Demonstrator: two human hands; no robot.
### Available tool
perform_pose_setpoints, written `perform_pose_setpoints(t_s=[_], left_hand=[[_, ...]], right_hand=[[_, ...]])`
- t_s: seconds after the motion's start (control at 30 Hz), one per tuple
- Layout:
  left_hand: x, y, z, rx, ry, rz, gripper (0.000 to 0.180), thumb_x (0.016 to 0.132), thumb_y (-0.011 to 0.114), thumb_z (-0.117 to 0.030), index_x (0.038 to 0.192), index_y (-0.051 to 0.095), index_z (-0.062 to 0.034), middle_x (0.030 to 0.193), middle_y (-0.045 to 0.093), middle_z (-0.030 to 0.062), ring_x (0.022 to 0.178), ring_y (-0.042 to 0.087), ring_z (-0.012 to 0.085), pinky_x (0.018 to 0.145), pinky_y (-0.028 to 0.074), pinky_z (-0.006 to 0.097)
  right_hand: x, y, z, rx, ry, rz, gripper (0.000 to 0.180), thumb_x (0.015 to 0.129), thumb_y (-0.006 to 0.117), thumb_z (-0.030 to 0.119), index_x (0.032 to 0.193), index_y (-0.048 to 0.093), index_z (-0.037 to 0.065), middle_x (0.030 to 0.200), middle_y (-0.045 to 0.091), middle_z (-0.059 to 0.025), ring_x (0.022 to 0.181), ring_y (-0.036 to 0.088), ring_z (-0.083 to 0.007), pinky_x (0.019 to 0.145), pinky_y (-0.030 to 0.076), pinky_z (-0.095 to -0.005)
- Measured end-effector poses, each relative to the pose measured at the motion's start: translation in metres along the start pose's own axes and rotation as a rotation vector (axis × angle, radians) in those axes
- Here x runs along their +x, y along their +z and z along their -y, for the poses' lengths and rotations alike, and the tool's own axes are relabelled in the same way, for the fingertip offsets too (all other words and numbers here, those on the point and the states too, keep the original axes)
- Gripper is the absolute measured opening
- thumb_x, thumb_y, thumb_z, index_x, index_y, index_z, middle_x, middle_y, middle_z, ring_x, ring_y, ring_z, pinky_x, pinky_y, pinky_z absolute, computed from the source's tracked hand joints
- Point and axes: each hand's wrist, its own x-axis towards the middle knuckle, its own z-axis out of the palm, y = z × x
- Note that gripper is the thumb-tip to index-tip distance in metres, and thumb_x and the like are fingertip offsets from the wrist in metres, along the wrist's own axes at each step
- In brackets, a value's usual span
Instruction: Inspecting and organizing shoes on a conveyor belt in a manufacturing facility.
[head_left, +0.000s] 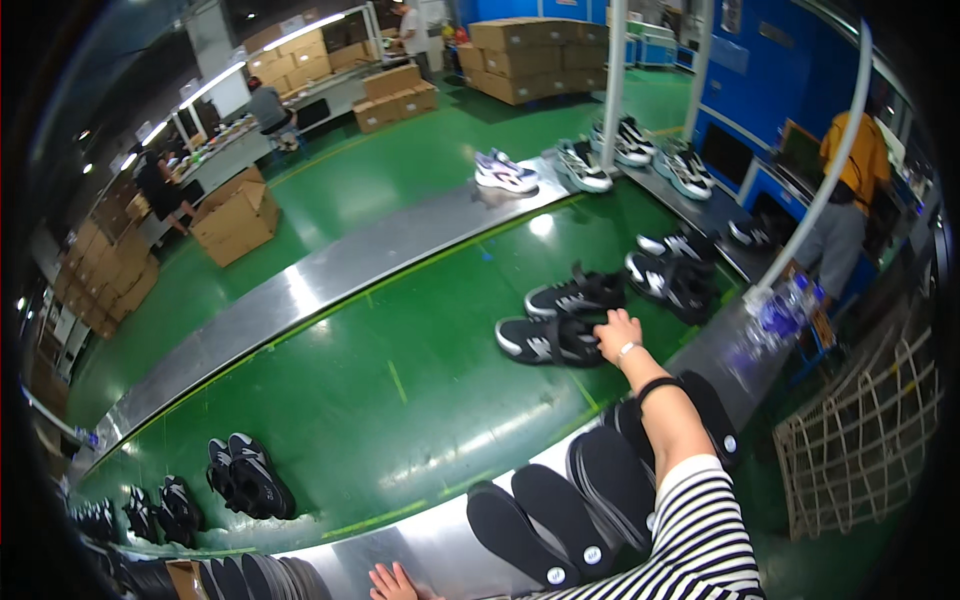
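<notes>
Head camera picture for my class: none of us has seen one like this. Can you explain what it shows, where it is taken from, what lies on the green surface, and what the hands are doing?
There is no machine here: a person wears a wide-angle camera on the head, looking down, so straight edges bend. The right hand, on a striped-sleeved arm, reaches out and touches a black sneaker with white markings on the green conveyor belt. A second such sneaker lies just behind it, and more pairs sit further along. The left hand rests at the lower edge on the metal ledge, holding nothing. Black insoles lie in a row on that ledge. Other workers and cardboard boxes are in the background.
</notes>
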Motion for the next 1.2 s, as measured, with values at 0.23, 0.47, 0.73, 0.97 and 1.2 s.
perform_pose_setpoints(t_s=[0.23, 0.47, 0.73, 0.97, 1.2], left_hand=[[-0.001, -0.006, -0.003, 0.014, 0.02, 0.08, 0.123, 0.057, 0.062, -0.064, 0.132, -0.009, 0.0009, 0.133, -0.012, 0.0331, 0.123, -0.014, 0.0492, 0.096, 0.002, 0.059], [-0.003, -0.007, -0.006, 0.007, 0.032, 0.105, 0.119, 0.061, 0.06, -0.062, 0.132, -0.011, 0.002, 0.132, -0.013, 0.0345, 0.122, -0.015, 0.05, 0.097, 0.0, 0.059], [0.018, 0.028, 0.015, 0.027, 0.063, -0.036, 0.123, 0.055, 0.057, -0.071, 0.133, -0.005, -0.0005, 0.135, -0.015, 0.0293, 0.124, -0.017, 0.0442, 0.095, 0.001, 0.061], [0.021, -0.029, -0.015, -0.993, 0.378, -0.106, 0.092, 0.072, 0.062, -0.043, 0.134, 0.004, -0.0072, 0.133, 0.017, 0.0303, 0.125, 0.021, 0.0367, 0.097, 0.028, 0.042], [-0.009, -0.012, 0.008, -1.48, 0.477, -0.164, 0.103, 0.066, 0.072, -0.032, 0.135, -0.001, -0.0096, 0.133, 0.011, 0.0229, 0.123, 0.02, 0.0315, 0.101, 0.021, 0.039]], right_hand=[[0.057, -0.008, -0.032, 0.045, -0.107, 0.06, 0.024, 0.062, 0.069, 0.022, 0.086, 0.066, 0.024, 0.136, 0.028, -0.0102, 0.129, 0.014, -0.0282, 0.099, 0.023, -0.0458], [0.083, 0.018, -0.048, 0.353, -0.229, 0.094, 0.025, 0.055, 0.074, 0.02, 0.078, 0.067, 0.015, 0.091, 0.054, -0.011, 0.088, 0.053, -0.0274, 0.083, 0.043, -0.0339], [0.0, -0.014, 0.027, 0.501, -0.142, 0.023, 0.028, 0.064, 0.065, 0.031, 0.079, 0.064, 0.007, 0.081, 0.062, -0.0138, 0.08, 0.059, -0.0285, 0.073, 0.046, -0.0364], [-0.152, -0.102, 0.159, 0.449, -0.6, -0.086, 0.025, 0.069, 0.061, 0.03, 0.077, 0.062, 0.006, 0.085, 0.058, -0.0108, 0.085, 0.056, -0.0276, 0.072, 0.045, -0.0374], [-0.331, -0.052, 0.273, 0.227, -0.766, -0.063, 0.023, 0.067, 0.065, 0.026, 0.077, 0.057, 0.007, 0.103, 0.05, -0.0126, 0.088, 0.051, -0.0273, 0.056, 0.049, -0.0366]])
